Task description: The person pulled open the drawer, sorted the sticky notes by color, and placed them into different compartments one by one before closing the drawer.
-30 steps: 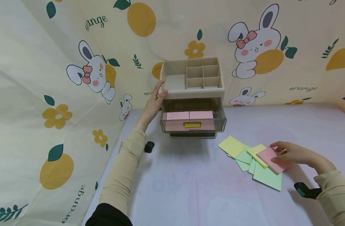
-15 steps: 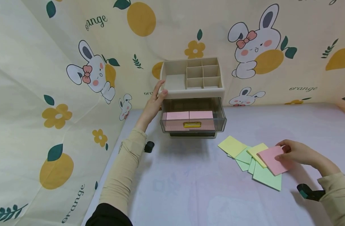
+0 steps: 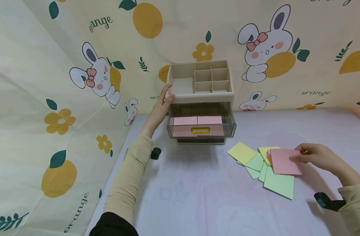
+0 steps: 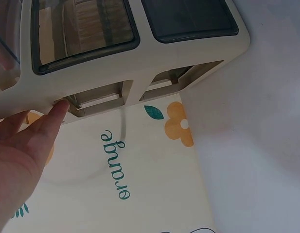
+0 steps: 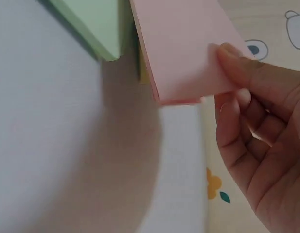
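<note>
My right hand [image 3: 324,160] pinches a pink sticky-note pad [image 3: 286,162] between thumb and fingers. It is raised over a fan of green sticky notes [image 3: 280,186] and yellow sticky notes [image 3: 242,153]. A pink edge peeks out behind the pad's left side. With fairly straight fingers, my left hand [image 3: 159,111] touches the left side of a white desk organizer [image 3: 200,97]; in the left wrist view, fingertips [image 4: 61,106] lie against its side. Its clear drawer [image 3: 233,126] is pulled out, with two pink sticky-note stacks [image 3: 184,121] side by side inside.
Dividers [image 3: 211,81] split the organizer's top into compartments. The drawer front carries a gold handle [image 3: 200,130]. A lower dark drawer [image 3: 201,141] sits beneath the pulled-out one. Printed cloth [image 3: 180,19] with rabbits and oranges hangs behind and left of the pale table [image 3: 180,196].
My right hand has moved up and to the right, lifting the pink pad and turning it level. The left hand, organizer and drawer stay where they were.
</note>
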Available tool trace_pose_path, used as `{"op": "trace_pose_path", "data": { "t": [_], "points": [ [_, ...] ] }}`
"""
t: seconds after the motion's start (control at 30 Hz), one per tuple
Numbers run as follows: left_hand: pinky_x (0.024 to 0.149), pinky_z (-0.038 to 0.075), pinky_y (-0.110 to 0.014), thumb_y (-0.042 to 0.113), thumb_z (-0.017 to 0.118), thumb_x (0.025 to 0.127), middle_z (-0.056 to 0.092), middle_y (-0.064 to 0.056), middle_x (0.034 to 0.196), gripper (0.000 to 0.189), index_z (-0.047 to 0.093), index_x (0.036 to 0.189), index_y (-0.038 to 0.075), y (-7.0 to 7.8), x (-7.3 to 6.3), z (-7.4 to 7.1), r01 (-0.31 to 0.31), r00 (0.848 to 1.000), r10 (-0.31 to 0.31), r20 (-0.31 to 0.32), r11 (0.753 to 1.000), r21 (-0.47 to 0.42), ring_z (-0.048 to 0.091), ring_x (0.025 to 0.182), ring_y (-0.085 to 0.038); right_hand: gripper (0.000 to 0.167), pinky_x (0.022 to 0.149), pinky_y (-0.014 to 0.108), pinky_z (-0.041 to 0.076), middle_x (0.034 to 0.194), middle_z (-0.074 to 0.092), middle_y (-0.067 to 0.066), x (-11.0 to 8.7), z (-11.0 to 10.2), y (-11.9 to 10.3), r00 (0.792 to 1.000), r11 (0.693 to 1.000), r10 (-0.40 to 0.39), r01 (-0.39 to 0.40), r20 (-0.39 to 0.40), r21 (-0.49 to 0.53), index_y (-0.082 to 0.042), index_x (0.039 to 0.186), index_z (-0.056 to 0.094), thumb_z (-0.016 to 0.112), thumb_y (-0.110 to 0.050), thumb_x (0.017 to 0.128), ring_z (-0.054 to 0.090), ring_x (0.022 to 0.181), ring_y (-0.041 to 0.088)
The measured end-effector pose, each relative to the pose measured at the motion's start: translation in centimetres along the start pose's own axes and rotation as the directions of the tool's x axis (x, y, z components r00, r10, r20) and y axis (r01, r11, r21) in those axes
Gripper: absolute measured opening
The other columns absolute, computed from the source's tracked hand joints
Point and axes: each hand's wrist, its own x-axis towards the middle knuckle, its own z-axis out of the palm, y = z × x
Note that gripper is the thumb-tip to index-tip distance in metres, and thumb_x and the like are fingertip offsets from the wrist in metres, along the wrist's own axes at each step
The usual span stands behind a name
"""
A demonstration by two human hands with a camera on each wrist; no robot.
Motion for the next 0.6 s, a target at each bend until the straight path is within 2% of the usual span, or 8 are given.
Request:
{"op": "trace_pose_path", "data": {
  "t": [0.23,0.3,0.43,0.6],
  "points": [
    [0.096,0.038,-0.061,0.089,0.037,0.064,0.014,-0.001,0.157,0.079,0.018,0.135,0.059,0.0,0.0,0.0,0.006,1.0,-0.006,-0.001,1.0,-0.007,0.033,0.135,-0.039,0.037,0.064,0.025,0.046,0.09,0.066,-0.002,-0.4,-0.8,-0.2,1.0,0.996,0.002,-0.003,0.015,0.086,0.005,0.114,0.056,0.054,-0.027,0.095,0.05,0.072,-0.004],
    [0.097,0.037,-0.062,0.089,0.038,0.065,0.014,0.0,0.157,0.082,0.018,0.137,0.056,0.1,-0.1,0.0,0.006,1.0,-0.006,0.0,1.0,-0.006,0.032,0.135,-0.039,0.038,0.065,0.024,0.047,0.091,0.066,-0.005,-0.4,-0.9,-0.3,1.0,0.994,-0.005,0.004,0.013,0.105,0.006,0.116,0.055,0.052,-0.026,0.096,0.052,0.073,-0.005],
    [0.097,0.036,-0.063,0.089,0.038,0.064,0.014,0.001,0.157,0.089,0.017,0.141,0.049,0.1,-0.1,0.0,0.009,1.0,-0.009,0.0,1.0,-0.002,0.03,0.136,-0.04,0.04,0.065,0.023,0.046,0.086,0.065,-0.015,-0.6,-1.2,-0.5,1.0,0.99,-0.008,0.011,-0.02,0.141,0.005,0.118,0.054,0.053,-0.029,0.096,0.055,0.075,-0.003],
    [0.097,0.035,-0.064,0.089,0.037,0.064,0.012,0.001,0.158,0.09,0.017,0.142,0.048,0.1,-0.1,-0.1,0.004,1.0,-0.004,-0.001,1.0,0.001,0.028,0.137,-0.041,0.041,0.065,0.021,0.044,0.085,0.067,-0.016,-0.9,-1.7,-1.0,0.999,0.983,-0.005,0.015,-0.053,0.183,-0.002,0.12,0.053,0.054,-0.033,0.095,0.057,0.076,0.0]
  ]
}}
